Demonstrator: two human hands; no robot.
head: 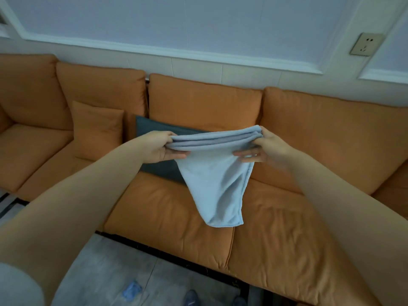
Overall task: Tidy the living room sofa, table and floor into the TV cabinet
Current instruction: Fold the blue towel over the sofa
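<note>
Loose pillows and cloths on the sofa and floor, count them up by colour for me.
Orange: 1, the throw pillow.
Dark teal: 1, the cushion behind the hands.
Light blue: 1, the folded towel held by left hand and right hand.
Blue: 1, small item on the floor.
Total: 4

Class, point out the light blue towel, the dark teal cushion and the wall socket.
light blue towel (pixel 217 188), head view, hanging middle part.
dark teal cushion (pixel 161 168), head view, lower left part.
wall socket (pixel 365 44), head view, faceplate centre.
</note>
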